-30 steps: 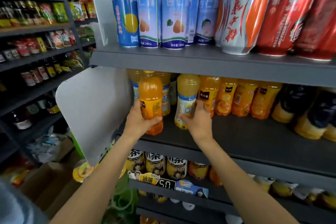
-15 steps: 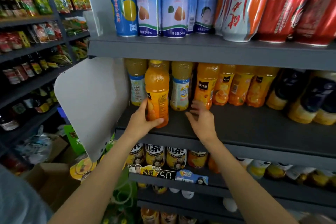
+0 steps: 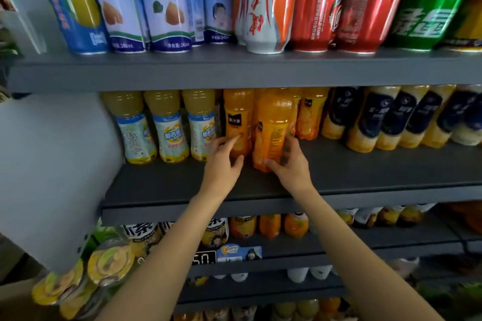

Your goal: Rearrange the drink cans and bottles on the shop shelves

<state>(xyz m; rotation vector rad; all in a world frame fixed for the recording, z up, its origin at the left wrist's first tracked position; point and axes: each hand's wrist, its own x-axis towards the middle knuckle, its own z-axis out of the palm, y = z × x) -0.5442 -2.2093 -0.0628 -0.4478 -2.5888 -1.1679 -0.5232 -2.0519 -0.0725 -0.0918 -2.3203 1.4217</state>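
On the middle grey shelf (image 3: 378, 172) stands a row of drink bottles. My right hand (image 3: 289, 167) grips the lower part of an orange juice bottle (image 3: 272, 128), which stands at the front of the orange row. Just left of it, my left hand (image 3: 221, 164) reaches with straight fingers and touches a second orange bottle with a black label (image 3: 236, 117). Three pale yellow bottles with blue-white labels (image 3: 169, 133) stand further left. Bottles with dark labels (image 3: 391, 117) fill the right end of the row.
The shelf above carries tall blue-white cans (image 3: 161, 2), a white-orange can (image 3: 260, 5), red cans (image 3: 339, 2) and a green can (image 3: 430, 5). A white side panel (image 3: 52, 164) closes the left end. The lower shelf (image 3: 352, 250) holds more bottles behind a price tag (image 3: 206, 258).
The orange bottle went from my left hand to my right and moved right into the orange row. My left hand let go and now touches the neighbouring bottle. The view shifted right.
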